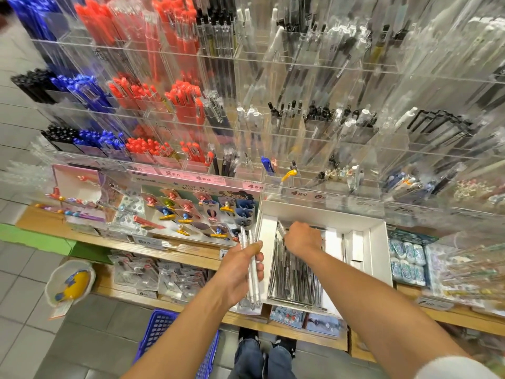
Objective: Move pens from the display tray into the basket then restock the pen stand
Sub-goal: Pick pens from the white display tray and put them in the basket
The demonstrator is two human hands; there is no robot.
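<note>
Left hand [240, 272] gripping pens [252, 269], right hand [302, 239] inside tray [374, 242]

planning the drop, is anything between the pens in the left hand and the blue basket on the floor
Nothing visible blocks it. The left hand holds the clear pens over the shelf edge; the blue basket sits below, partly hidden by the left forearm.
</note>
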